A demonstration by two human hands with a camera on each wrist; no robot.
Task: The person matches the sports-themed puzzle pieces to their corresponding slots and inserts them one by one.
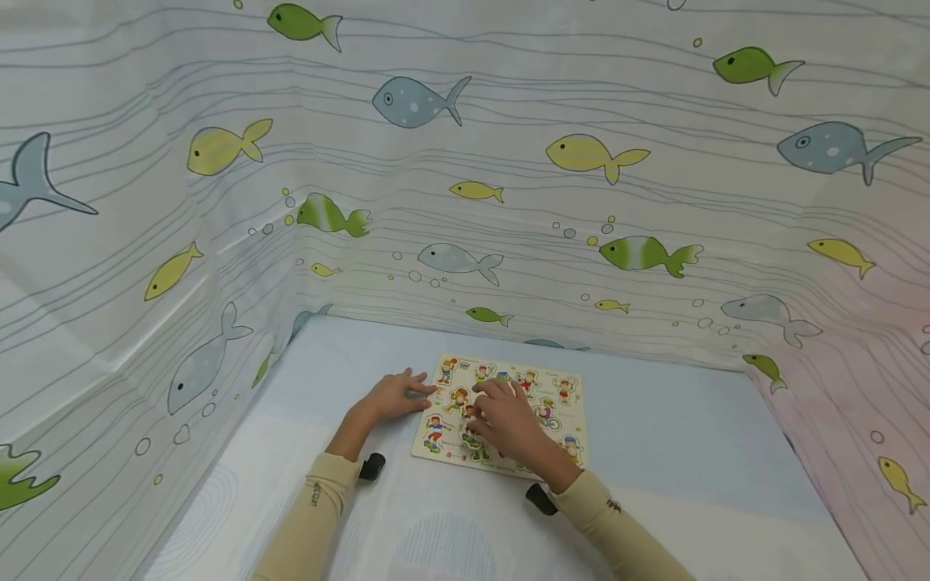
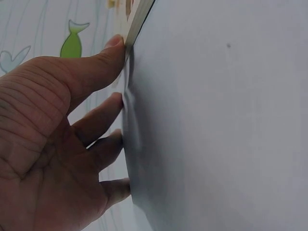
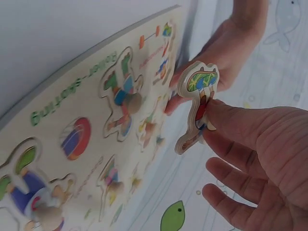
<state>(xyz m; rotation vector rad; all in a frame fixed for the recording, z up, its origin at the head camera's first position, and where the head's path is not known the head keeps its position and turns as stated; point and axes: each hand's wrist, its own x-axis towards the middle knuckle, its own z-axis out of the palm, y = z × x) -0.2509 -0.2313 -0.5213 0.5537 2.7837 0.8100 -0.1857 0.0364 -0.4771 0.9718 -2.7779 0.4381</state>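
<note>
A wooden peg puzzle board [image 1: 563, 403] with cartoon children figures lies flat on the light blue table [image 1: 654, 436]. My left hand [image 1: 395, 395] rests on the table at the board's left edge, fingers spread and straight. In the left wrist view its thumb [image 2: 103, 60] touches the board's edge [image 2: 139, 19]. My right hand [image 1: 508, 420] hovers over the middle of the board. It pinches a figure-shaped puzzle piece [image 3: 197, 108] by its peg, lifted off the board [image 3: 96, 120]. Other pieces with round pegs [image 3: 132, 101] sit in their slots.
A white curtain with green, yellow and grey fish [image 1: 414, 101] walls in the table on the left, back and right. Black wrist camera mounts [image 1: 372, 466] sit on both beige sleeves [image 1: 312, 508]. Bare table cover lies right of the board and in front of it.
</note>
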